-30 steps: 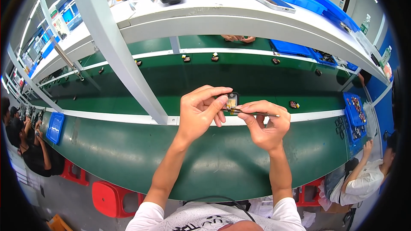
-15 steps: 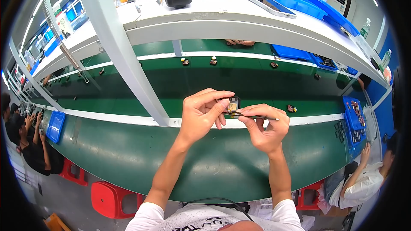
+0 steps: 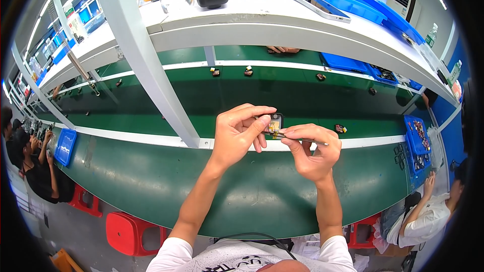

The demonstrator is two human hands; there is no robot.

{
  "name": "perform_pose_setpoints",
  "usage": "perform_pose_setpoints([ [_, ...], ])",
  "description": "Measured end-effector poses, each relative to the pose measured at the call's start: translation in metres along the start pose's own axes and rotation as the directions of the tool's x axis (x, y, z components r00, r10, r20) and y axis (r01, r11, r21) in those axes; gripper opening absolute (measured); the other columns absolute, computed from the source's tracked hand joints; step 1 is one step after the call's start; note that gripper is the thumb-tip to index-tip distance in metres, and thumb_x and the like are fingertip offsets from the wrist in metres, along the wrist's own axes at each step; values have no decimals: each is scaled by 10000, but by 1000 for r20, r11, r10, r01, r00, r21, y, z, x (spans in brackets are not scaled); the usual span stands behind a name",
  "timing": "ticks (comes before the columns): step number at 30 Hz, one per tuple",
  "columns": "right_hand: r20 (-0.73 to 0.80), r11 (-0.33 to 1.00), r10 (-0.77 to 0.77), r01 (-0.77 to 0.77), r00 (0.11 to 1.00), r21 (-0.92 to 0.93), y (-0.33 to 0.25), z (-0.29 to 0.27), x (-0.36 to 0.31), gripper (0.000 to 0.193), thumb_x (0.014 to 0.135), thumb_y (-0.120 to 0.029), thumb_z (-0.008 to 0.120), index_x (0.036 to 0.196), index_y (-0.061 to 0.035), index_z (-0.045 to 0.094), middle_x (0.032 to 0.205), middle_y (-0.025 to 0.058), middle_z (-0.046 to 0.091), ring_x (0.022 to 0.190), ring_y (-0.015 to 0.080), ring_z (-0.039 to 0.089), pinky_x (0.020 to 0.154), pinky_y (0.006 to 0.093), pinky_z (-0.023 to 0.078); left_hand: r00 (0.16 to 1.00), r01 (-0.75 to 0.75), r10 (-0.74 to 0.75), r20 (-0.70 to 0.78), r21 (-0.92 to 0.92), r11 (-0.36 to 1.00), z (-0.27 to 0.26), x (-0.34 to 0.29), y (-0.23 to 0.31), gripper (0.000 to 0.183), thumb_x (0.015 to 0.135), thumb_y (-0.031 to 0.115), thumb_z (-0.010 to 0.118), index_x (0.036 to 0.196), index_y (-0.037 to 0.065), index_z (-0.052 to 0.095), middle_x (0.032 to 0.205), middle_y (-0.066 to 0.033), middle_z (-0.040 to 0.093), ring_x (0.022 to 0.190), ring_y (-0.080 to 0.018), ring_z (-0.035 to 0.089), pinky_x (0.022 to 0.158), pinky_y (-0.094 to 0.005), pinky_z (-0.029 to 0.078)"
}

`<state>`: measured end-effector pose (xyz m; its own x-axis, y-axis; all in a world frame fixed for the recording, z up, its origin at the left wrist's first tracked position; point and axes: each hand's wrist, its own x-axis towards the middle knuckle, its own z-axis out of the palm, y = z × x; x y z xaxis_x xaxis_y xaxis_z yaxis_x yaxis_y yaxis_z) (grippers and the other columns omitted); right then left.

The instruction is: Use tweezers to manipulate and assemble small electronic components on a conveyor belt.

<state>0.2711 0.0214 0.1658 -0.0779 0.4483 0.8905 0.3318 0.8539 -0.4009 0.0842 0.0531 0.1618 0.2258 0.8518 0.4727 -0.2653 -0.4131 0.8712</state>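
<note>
Above the green bench edge, my left hand (image 3: 237, 133) pinches a small black square housing (image 3: 275, 120) between thumb and fingers. Pale and yellowish parts show inside it; their details are too small to tell. My right hand (image 3: 315, 148) is closed around slim dark tweezers (image 3: 318, 142), whose tips reach the lower edge of the housing. The left thumb covers part of the housing's left side.
Several small assemblies, one of them a dark unit (image 3: 341, 129), lie on the green conveyor belt (image 3: 227, 95) beyond a white rail. A white post (image 3: 146, 60) and shelf (image 3: 242, 32) stand ahead. Blue trays (image 3: 417, 133) of parts sit right. Co-workers sit at both sides.
The small assemblies on the belt have shifted slightly left. Both hands stay nearly in place, with the tweezers still at the housing.
</note>
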Motion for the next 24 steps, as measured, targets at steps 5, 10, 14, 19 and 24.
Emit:
perform_pose_setpoints([
  [5,9,1000,2,-2,1000,5,-3,-1,1,190,751,102,782,861,-36,711,773,92,757,641,169,725,479,235,481,1000,22,-22,12,-15,1000,1,0,1,191,975,-3,629,1131,-73,713,889,-122,661,572,-159,674,443,-242,549],
  [10,-25,1000,5,-5,1000,0,-2,2,-2,192,751,113,771,857,-34,708,770,101,757,657,188,736,522,244,510,996,82,-79,46,-76,994,1,2,4,232,948,-16,660,1167,-87,687,926,-115,653,618,-160,682,442,-253,563],
  [14,-44,996,-80,78,996,-50,0,4,-3,212,742,112,768,854,-59,713,780,73,762,615,156,709,491,241,452,998,55,-52,45,-62,997,1,0,3,250,934,-35,664,1178,-88,678,939,-113,648,631,-153,681,438,-251,560],
  [19,13,975,-147,147,989,-169,2,6,-3,231,711,107,771,842,-71,708,798,49,762,583,155,682,476,252,412,999,1,2,-41,53,999,6,-1,-7,224,926,-61,646,1146,-92,680,900,-117,662,590,-140,671,438,-241,543],
  [24,101,978,-69,87,992,-190,20,-7,0,202,707,53,815,846,-55,715,802,47,751,579,186,679,477,272,451,968,198,-153,-201,228,953,5,11,-37,187,898,-64,643,1078,-87,689,835,-120,700,533,-141,654,439,-259,528],
])
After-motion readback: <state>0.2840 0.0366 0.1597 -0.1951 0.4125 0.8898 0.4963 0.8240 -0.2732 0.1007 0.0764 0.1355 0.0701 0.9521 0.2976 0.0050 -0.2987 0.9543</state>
